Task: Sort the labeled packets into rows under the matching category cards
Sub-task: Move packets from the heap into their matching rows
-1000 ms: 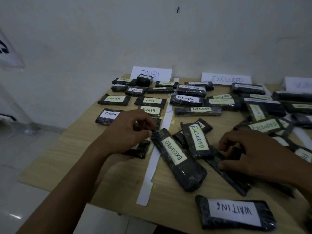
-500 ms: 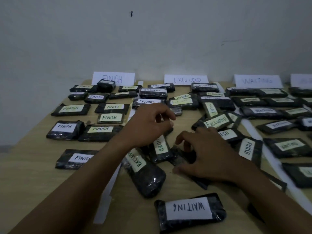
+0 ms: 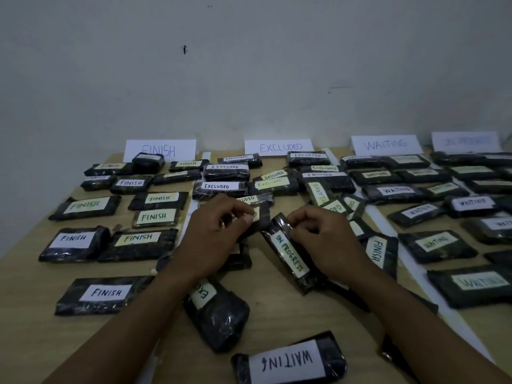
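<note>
Dark packets with handwritten labels cover the wooden table (image 3: 33, 314). Category cards stand at the wall: FINISH (image 3: 160, 149), EXCLUDED (image 3: 279, 147), WAITING (image 3: 386, 144) and a blurred fourth card (image 3: 466, 141). My right hand (image 3: 324, 239) pinches the top end of an ON PROGRESS packet (image 3: 291, 254), lifted at an angle in the middle. My left hand (image 3: 213, 234) grips a dark packet (image 3: 261, 216) whose label is mostly hidden by my fingers. An EXCLUDED packet (image 3: 219, 309) lies under my left forearm. An upside-down WAITING packet (image 3: 289, 360) lies nearest me.
FINISH packets (image 3: 105, 295) fill the left rows, EXCLUDED packets (image 3: 220, 186) the middle and WAITING packets (image 3: 437, 245) the right. A stray FINISH packet (image 3: 378, 250) lies by my right hand. White paper strips (image 3: 388, 228) divide the columns. The wall rises directly behind the cards.
My right hand has raised the ON PROGRESS packet out of the middle pile. My left hand moved right from the FINISH rows onto another packet. The view shifted rightward.
</note>
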The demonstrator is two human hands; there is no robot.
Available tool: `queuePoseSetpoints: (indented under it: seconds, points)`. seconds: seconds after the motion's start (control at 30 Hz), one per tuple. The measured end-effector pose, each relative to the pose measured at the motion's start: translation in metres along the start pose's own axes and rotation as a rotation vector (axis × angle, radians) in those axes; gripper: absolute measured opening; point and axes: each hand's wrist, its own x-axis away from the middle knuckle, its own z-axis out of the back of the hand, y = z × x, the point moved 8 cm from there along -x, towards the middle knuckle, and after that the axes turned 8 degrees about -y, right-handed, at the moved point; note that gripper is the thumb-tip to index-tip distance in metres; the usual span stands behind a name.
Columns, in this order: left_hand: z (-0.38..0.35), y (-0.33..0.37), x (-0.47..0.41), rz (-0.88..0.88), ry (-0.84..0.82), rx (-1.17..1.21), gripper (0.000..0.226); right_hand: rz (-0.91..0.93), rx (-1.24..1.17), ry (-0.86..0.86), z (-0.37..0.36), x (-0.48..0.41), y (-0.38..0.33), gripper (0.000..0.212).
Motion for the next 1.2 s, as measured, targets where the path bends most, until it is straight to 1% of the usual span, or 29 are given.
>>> queuePoseSetpoints:
  seconds: [0.17,0.27,0.37,0.47,0.57,0.7,0.77,0.83,0.9,1.0,1.1,1.17,1.2]
  points:
    - [0.001,0.003,0.001,-0.019,-0.010,0.002,0.007,-0.056,-0.269,0.028,0.005,-0.002,0.006,0.016]
    - [0.000,0.003,0.001,-0.024,-0.021,-0.001,0.006,-0.072,-0.378,0.087,0.012,-0.002,0.010,0.021]
    - [-0.005,0.002,0.002,-0.010,-0.067,-0.020,0.005,-0.043,-0.464,0.140,0.019,-0.002,0.010,0.025]
    - [-0.011,0.003,0.003,-0.017,-0.102,0.006,0.011,0.013,-0.474,0.103,0.018,-0.002,0.005,0.031]
    - [-0.012,0.005,0.005,0.014,-0.130,0.087,0.011,0.060,-0.503,0.035,0.011,0.000,-0.002,0.034]
    - [-0.015,0.005,0.005,0.059,-0.176,0.276,0.022,0.093,-0.529,0.003,0.007,0.002,-0.005,0.039]
    - [-0.016,0.006,0.005,0.074,-0.200,0.359,0.025,0.112,-0.529,-0.011,0.006,0.003,-0.007,0.037]
    - [-0.018,0.008,0.005,0.074,-0.208,0.375,0.023,0.126,-0.529,-0.026,0.004,0.003,-0.009,0.033]
    - [-0.020,0.007,0.005,0.082,-0.201,0.408,0.025,0.130,-0.559,-0.025,0.001,0.003,-0.009,0.030]
    - [-0.021,0.006,0.005,0.107,-0.189,0.525,0.035,0.126,-0.569,-0.012,-0.005,0.002,-0.008,0.026]
    - [-0.018,0.005,0.005,0.168,-0.155,0.665,0.053,0.109,-0.534,-0.026,-0.010,0.001,-0.007,0.023]
    - [-0.015,0.006,0.005,0.202,-0.133,0.727,0.066,0.112,-0.504,-0.052,-0.012,0.003,-0.008,0.025]
    - [-0.014,0.007,0.005,0.207,-0.120,0.751,0.068,0.113,-0.484,-0.080,-0.015,0.004,-0.008,0.028]
